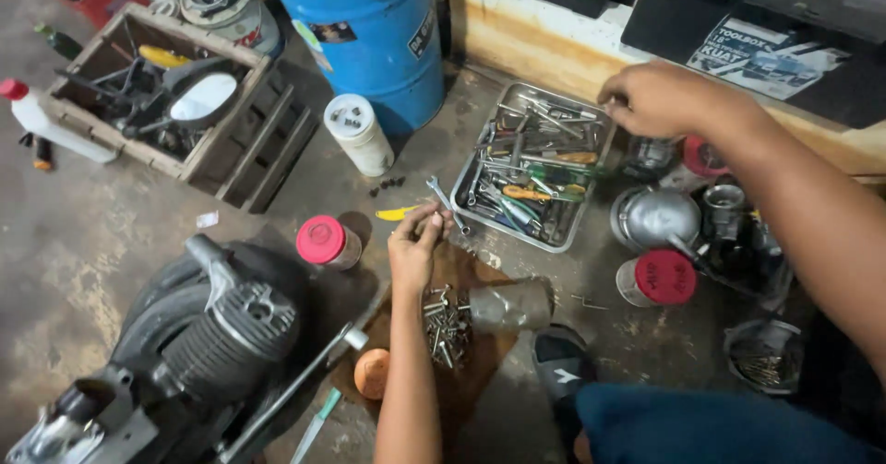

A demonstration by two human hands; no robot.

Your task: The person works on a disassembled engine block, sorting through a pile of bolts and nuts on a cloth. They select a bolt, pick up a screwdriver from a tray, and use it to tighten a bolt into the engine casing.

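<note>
My left hand (417,243) is raised over a brown mat (471,372), with its fingertips pinched on a small bolt. Below it lies a heap of bolts and screws (446,321) beside a tipped clear jar (510,305). My right hand (657,100) hovers with curled fingers over the far right corner of a metal tray (568,233) filled with wrenches and screwdrivers (531,173); whether it holds anything is hidden. A small wrench (446,201) lies on the floor left of the tray.
A dark engine (198,335) lies at the lower left. A wooden crate of tools (175,104), a blue drum (369,30), a white bottle (360,134), red-lidded jars (325,241) (657,278), a metal dome (655,215) and toolboxes (738,3) surround the area.
</note>
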